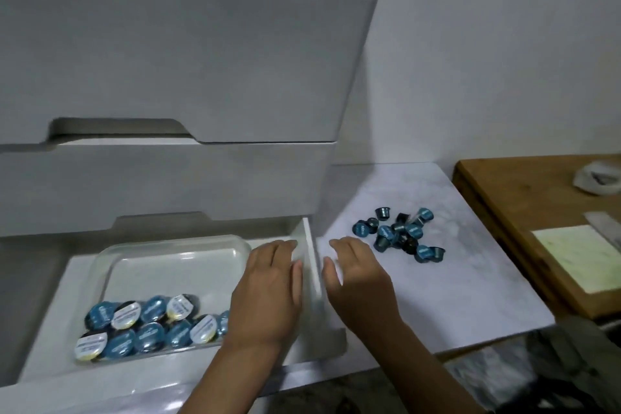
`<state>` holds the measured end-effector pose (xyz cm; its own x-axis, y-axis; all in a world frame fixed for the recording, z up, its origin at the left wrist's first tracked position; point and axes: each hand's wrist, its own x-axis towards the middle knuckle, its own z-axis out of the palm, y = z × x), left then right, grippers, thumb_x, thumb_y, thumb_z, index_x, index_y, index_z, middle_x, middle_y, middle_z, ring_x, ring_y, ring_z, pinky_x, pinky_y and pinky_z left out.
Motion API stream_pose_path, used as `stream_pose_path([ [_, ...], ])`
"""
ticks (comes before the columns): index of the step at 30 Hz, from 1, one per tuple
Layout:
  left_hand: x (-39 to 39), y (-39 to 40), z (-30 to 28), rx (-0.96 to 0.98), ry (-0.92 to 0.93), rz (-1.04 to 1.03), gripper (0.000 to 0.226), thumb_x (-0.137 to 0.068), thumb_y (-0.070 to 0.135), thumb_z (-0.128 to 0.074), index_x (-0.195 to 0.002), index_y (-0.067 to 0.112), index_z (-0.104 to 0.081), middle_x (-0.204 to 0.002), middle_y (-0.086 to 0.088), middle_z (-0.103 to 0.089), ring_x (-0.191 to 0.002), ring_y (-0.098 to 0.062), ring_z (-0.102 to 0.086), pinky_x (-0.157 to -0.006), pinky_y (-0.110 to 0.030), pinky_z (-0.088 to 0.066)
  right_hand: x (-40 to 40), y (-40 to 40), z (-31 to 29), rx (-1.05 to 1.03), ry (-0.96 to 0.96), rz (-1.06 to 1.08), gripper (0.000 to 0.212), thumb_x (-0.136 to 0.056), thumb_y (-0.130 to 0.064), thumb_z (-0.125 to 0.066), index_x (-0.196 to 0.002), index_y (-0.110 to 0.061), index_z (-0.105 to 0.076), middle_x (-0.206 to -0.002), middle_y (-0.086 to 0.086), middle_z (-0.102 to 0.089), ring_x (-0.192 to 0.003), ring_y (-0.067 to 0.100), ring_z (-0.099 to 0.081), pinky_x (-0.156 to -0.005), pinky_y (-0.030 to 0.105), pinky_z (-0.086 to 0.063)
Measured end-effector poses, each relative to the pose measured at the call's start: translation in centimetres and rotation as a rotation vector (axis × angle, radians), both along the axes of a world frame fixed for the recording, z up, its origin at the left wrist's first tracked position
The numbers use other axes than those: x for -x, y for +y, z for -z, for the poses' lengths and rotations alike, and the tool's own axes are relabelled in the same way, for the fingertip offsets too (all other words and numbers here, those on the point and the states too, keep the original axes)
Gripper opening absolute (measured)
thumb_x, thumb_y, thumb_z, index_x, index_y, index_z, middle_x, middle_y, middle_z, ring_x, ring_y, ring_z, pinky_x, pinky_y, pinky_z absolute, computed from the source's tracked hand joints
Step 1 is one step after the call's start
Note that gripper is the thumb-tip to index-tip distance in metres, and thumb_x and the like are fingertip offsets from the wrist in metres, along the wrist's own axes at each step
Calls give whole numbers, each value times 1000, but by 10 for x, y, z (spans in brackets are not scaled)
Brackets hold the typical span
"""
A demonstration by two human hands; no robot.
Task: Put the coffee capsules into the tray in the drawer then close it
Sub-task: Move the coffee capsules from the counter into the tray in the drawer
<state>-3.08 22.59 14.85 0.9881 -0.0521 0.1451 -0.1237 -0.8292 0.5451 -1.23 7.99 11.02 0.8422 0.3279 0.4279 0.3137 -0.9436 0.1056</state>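
The bottom white drawer (43,343) stands pulled out, and a clear plastic tray (174,245) sits inside it. Several larger blue and white-lidded capsules (144,326) fill the tray's near end. A loose pile of small blue and black coffee capsules (401,233) lies on the marbled surface to the right of the drawer. My left hand (268,289) hovers over the drawer's right wall, fingers apart, holding nothing. My right hand (358,274) is just right of that wall, fingers spread and empty, a short way from the pile.
Closed white drawers (168,60) stack above the open one. The marbled board (453,296) ends at its front edge near me. A wooden board (524,205) with a pale green sheet (578,255) and a crumpled white object (598,178) lies at right.
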Motion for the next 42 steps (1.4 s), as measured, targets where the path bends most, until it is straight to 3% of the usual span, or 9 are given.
stream_pose_path([
  [6,-13,-117,12,87,114,86,39,-97,36,-32,-135,28,-39,-139,8,-44,-127,-9,-40,-104,-21,-33,-8,-116,11,-432,221,257,25,-86,-19,-55,-104,-4,-64,-102,15,-68,-93,25,-66,-76,26,-53],
  [10,-27,-168,40,116,140,81,36,-96,28,-40,-131,21,-47,-130,2,-54,-121,-13,-45,-98,-21,-35,-15,-173,31,-463,358,334,34,-93,-26,-46,-122,-9,-53,-126,9,-57,-114,20,-55,-93,29,-46],
  [15,-58,-209,75,94,222,45,35,-94,18,-42,-128,15,-49,-116,-9,-59,-109,-22,-51,-85,-25,-40,-24,-213,56,-466,508,370,36,-94,-26,-46,-126,-11,-48,-128,6,-54,-109,18,-55,-90,27,-45],
  [19,-88,-229,96,79,272,21,42,-93,14,-43,-135,19,-44,-115,-15,-56,-110,-28,-50,-85,-32,-44,-37,-230,73,-441,563,367,33,-93,-22,-46,-123,-10,-49,-124,9,-55,-102,20,-58,-85,28,-48],
  [23,-109,-241,111,56,317,-16,41,-94,16,-41,-135,23,-45,-120,-14,-49,-109,-27,-50,-86,-31,-43,-54,-238,85,-412,593,359,28,-91,-17,-48,-117,-7,-52,-117,10,-55,-94,22,-60,-77,26,-48],
  [30,-118,-236,127,71,306,-101,27,-94,20,-44,-113,13,-62,-114,-11,-54,-106,-26,-51,-85,-31,-44,-75,-241,98,-493,625,304,24,-92,-17,-48,-111,-7,-59,-110,13,-52,-88,27,-57,-74,28,-45],
  [34,-114,-228,131,216,257,-184,15,-86,8,-53,-90,9,-68,-95,-8,-64,-86,-19,-54,-73,-22,-36,-80,-242,106,-567,645,295,19,-88,-15,-51,-99,-10,-66,-100,12,-62,-84,18,-49,-63,9,-31],
  [37,-108,-224,132,350,237,-242,20,-82,-4,-53,-83,7,-69,-90,-4,-68,-84,-18,-60,-74,-16,-39,-83,-240,105,-626,669,318,20,-86,-14,-55,-100,-17,-68,-98,8,-66,-91,19,-53,-65,12,-26],
  [42,-102,-222,121,468,275,-311,30,-82,-10,-49,-86,7,-73,-84,3,-65,-77,-8,-58,-65,7,-35,-84,-234,96,-759,697,319,23,-84,-6,-55,-94,-17,-73,-96,7,-69,-92,17,-60,-69,12,-34],
])
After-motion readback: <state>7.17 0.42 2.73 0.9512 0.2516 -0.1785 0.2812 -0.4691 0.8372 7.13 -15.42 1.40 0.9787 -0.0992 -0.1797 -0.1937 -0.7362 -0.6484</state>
